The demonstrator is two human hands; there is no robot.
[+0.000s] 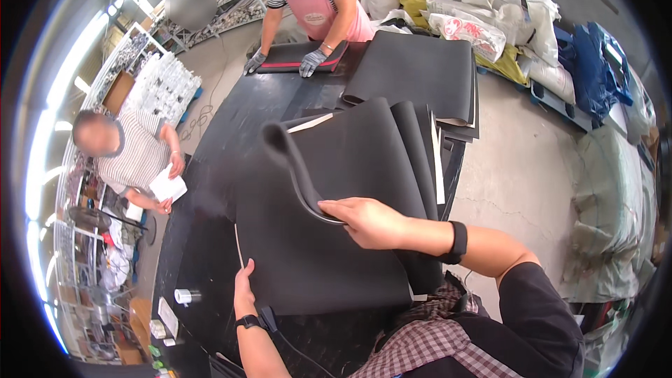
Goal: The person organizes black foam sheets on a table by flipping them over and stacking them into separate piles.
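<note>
A large, smooth black sheet [315, 266] lies in front of me, its upper left part curled up and over. My right hand [367, 222] pinches the raised edge of that sheet, thumb and fingers pressed together. Along the sheet's left edge, my left hand [243, 287] holds on near the lower corner; its thumb shows, and the other fingers are partly hidden. More folded black sheets [413, 161] are piled under and beside it to the right, with pale edges showing between them.
A black table [210, 175] carries everything. Another black stack [413, 73] lies farther back. Across the table, a co-worker's gloved hands [313, 63] press a black piece with a red strip. At left, a person holds white paper [168, 185]. A white roll [185, 297] stands near the left edge.
</note>
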